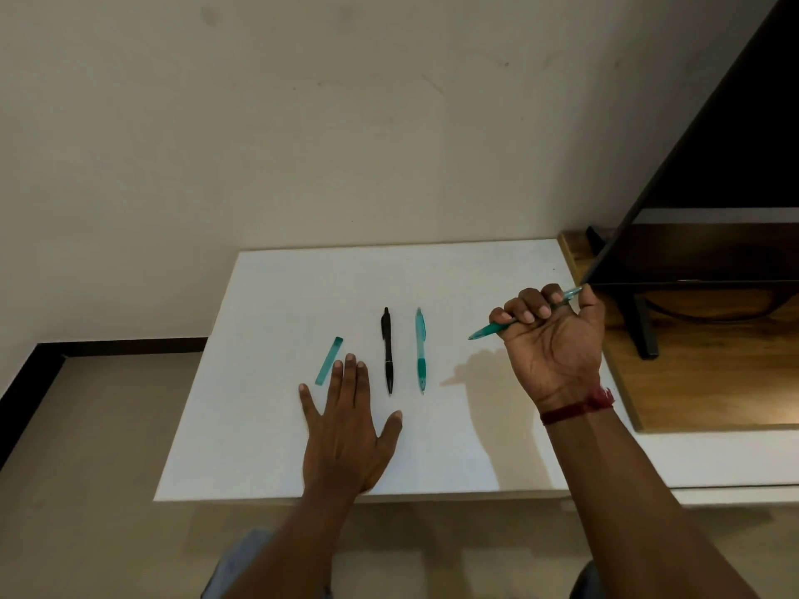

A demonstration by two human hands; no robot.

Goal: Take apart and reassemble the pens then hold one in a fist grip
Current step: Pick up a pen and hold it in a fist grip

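The left grip (346, 425) lies flat on the white table (475, 274), fingers spread and holding nothing, its fingertips just beside a flat teal strip (329, 361). Past it I see a black pen (388, 350) and a teal pen (420, 350) lying side by side, not touching, tips toward me. Farther right, the right grip (553, 335) is raised above the table, fisted around a second teal pen (488, 330) with its tip pointing left. Any print on the pens is too small for me to read.

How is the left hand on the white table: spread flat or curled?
Spread flat. The left hand lies palm down on the white table, its fingers straight and fanned, holding nothing.
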